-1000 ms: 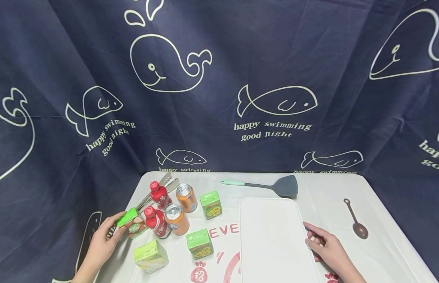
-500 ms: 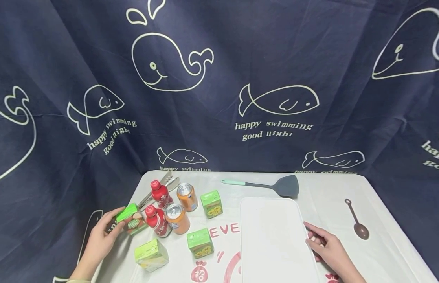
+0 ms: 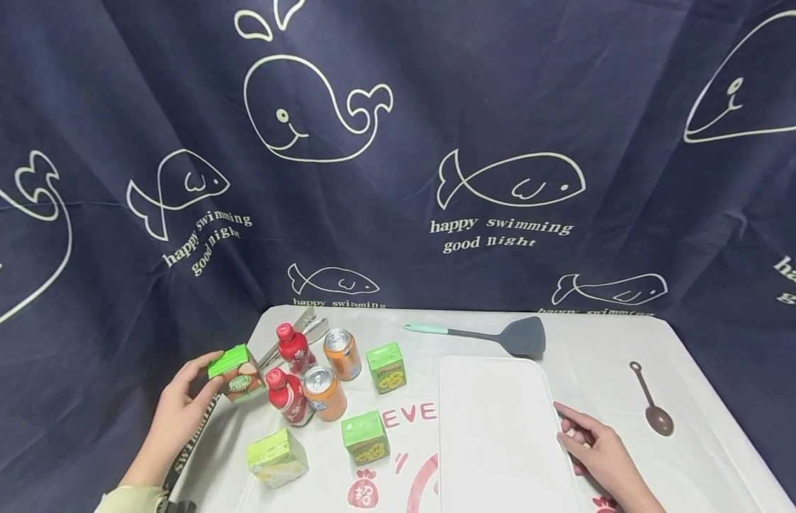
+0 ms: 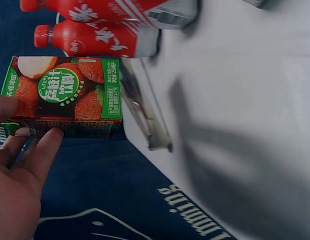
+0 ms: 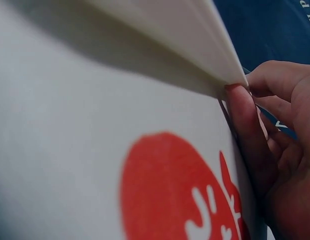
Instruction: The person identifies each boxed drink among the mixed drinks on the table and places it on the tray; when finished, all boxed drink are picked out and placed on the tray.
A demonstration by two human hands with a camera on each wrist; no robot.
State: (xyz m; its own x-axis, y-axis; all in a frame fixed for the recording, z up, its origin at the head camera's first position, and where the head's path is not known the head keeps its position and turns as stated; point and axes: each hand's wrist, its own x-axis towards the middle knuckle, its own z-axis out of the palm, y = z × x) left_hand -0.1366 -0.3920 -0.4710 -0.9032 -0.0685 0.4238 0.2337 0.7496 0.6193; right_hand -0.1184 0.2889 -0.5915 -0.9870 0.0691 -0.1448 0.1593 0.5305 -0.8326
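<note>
My left hand (image 3: 179,410) holds a green-topped litchi juice carton (image 4: 62,90), gripping its end between thumb and fingers. The carton is lifted at the table's left edge, and its shadow falls on the tabletop in the left wrist view. Just right of it stand two red bottles (image 3: 288,399), one behind the other. At the right of the table, my right hand (image 3: 596,445) holds the long side of a white rectangular tray (image 3: 503,427). In the right wrist view its fingertips are right at the tray's rim (image 5: 215,55), fingers bent.
Two orange cans (image 3: 325,395) stand beside the bottles. Two green juice cartons (image 3: 386,369) and a yellow-green carton (image 3: 277,459) are nearby. Metal tongs (image 3: 311,328) lie behind the bottles. A spatula (image 3: 500,336) lies at the back, a brown spoon (image 3: 650,406) at right.
My left hand has raised the litchi juice carton up from its place beside the bottles. The right hand stays at the tray's edge. The head view has shifted slightly.
</note>
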